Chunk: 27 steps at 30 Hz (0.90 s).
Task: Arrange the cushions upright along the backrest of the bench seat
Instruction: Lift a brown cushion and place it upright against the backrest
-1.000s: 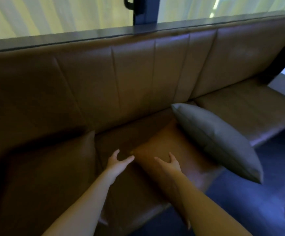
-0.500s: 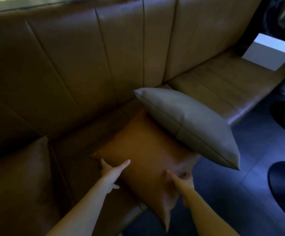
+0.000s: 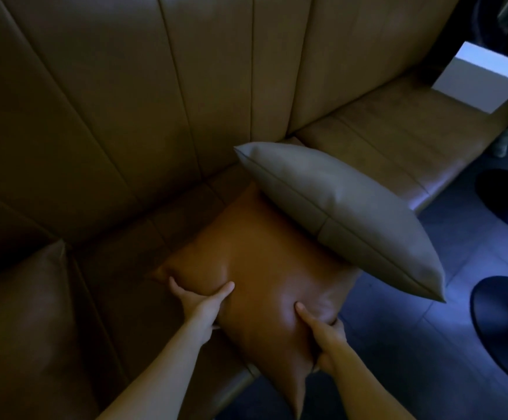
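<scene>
An orange-brown leather cushion (image 3: 265, 268) lies flat on the brown bench seat (image 3: 398, 122), its near corner hanging over the seat's front edge. My left hand (image 3: 199, 301) grips its left edge, thumb pressed into the top. My right hand (image 3: 322, 334) pinches its near right edge. A grey cushion (image 3: 337, 204) lies tilted across the orange one's far right side and juts out past the seat edge. A dark brown cushion (image 3: 28, 313) stands at the left against the padded backrest (image 3: 125, 101).
A white box (image 3: 483, 77) sits at the far right end of the bench. Two round black table bases (image 3: 507, 325) rest on the dark tiled floor to the right.
Both hands went from reaching over the orange cushion to closing on its edges, denting the leather. The view has dropped lower and closer to the seat.
</scene>
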Each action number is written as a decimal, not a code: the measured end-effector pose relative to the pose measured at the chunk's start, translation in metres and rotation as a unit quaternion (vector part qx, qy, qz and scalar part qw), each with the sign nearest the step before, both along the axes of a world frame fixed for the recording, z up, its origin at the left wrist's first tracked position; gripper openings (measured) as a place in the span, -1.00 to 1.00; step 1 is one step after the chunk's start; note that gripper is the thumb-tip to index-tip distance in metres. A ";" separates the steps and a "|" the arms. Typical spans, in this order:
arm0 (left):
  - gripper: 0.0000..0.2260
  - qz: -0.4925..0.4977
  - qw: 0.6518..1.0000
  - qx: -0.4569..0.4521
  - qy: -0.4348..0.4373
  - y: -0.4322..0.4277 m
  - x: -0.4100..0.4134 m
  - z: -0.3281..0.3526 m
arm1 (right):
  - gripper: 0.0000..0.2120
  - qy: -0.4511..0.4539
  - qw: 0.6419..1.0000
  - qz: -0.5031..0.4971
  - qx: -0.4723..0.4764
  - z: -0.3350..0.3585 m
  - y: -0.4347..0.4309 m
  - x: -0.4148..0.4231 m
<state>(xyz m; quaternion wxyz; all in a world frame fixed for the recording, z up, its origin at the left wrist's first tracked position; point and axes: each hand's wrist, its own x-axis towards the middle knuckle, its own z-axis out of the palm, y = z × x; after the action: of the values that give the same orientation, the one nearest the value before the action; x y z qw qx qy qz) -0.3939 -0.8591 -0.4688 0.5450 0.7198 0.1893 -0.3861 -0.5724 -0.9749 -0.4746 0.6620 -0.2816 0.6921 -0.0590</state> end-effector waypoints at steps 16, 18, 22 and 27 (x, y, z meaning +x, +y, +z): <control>0.10 -0.003 0.995 0.035 -0.090 0.072 0.128 0.040 | -0.20 -0.106 0.994 -0.004 0.028 0.008 0.080 0.132; 0.10 -0.001 0.995 0.042 -0.087 0.080 0.148 0.039 | -0.21 -0.118 0.992 0.006 0.038 0.002 0.089 0.151; 0.08 -0.006 0.997 0.051 -0.052 0.091 0.167 0.024 | -0.18 -0.103 0.993 0.040 0.032 -0.013 0.096 0.168; 0.10 -0.017 0.998 0.055 -0.023 0.098 0.169 0.008 | -0.05 -0.067 0.992 0.093 0.042 -0.022 0.096 0.168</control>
<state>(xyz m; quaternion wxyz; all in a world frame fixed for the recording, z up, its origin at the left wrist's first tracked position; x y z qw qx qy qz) -0.2248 -0.7610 -0.4609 0.5021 0.7605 0.1850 -0.3679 -0.4039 -0.8794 -0.4968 0.7208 -0.3124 0.6186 0.0132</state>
